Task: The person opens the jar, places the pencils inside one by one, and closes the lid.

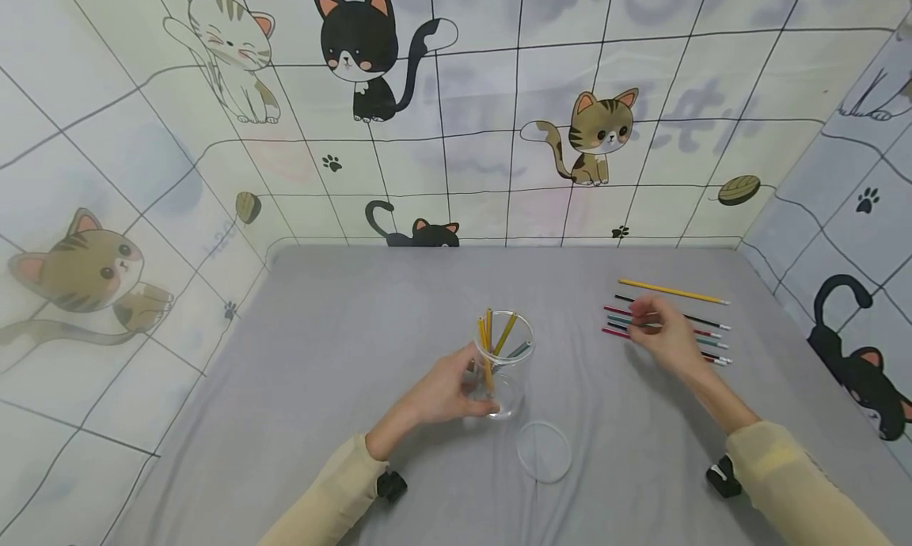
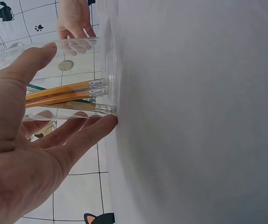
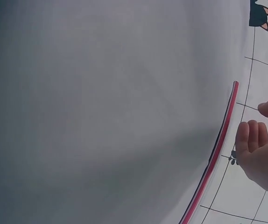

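Note:
A clear glass jar (image 1: 510, 389) stands upright on the grey cloth, and my left hand (image 1: 447, 389) grips it from the left. In the left wrist view the thumb and fingers (image 2: 85, 137) lie around its wall. Several yellow pencils (image 2: 73, 87) and a green one lean inside, their eraser ends at the bottom. On the right, my right hand (image 1: 666, 336) hovers over a row of pencils, fingers loosely bent and thumb apart, holding nothing. It hides the middle of several pencils; a red pencil (image 3: 223, 128) shows below it in the right wrist view.
A yellow pencil (image 1: 673, 291) lies at the back of the row. Closer to me, a round transparent lid (image 1: 545, 453) lies flat on the grey cloth (image 1: 342, 316). Cat-printed sheets (image 1: 484, 166) rise behind and at both sides.

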